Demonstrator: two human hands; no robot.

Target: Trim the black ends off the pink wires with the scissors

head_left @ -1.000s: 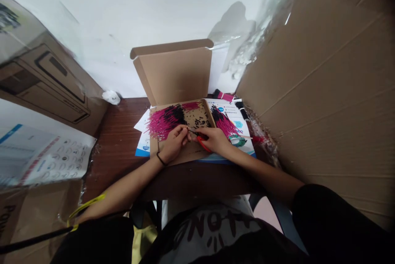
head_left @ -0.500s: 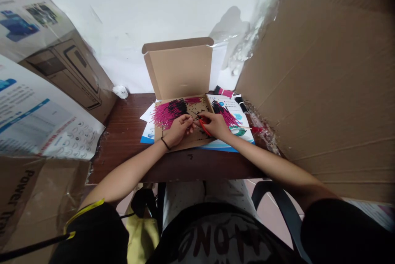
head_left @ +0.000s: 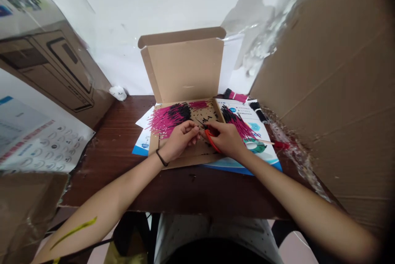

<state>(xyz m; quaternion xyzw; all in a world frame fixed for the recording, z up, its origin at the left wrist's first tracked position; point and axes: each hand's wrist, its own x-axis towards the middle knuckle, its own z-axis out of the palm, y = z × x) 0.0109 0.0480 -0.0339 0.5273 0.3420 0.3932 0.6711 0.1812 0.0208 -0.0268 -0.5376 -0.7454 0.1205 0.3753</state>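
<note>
Thin dark wire (head_left: 200,123) pinched between fingertips of left hand (head_left: 180,140) above shallow brown cardboard box (head_left: 185,160); red-handled cutters (head_left: 212,139) clasped in right hand (head_left: 227,139), tips at wire; likely risks nicked fingertip, or slipped wire lost among pink-and-black wire pile (head_left: 168,117), given crowded fingers.

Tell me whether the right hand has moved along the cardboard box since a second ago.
No. The right hand still grips the red-handled tool over the right front of the cardboard box; only the camera shifted.

Red-handled tool (head_left: 212,142) mostly under right hand (head_left: 228,140)
</note>
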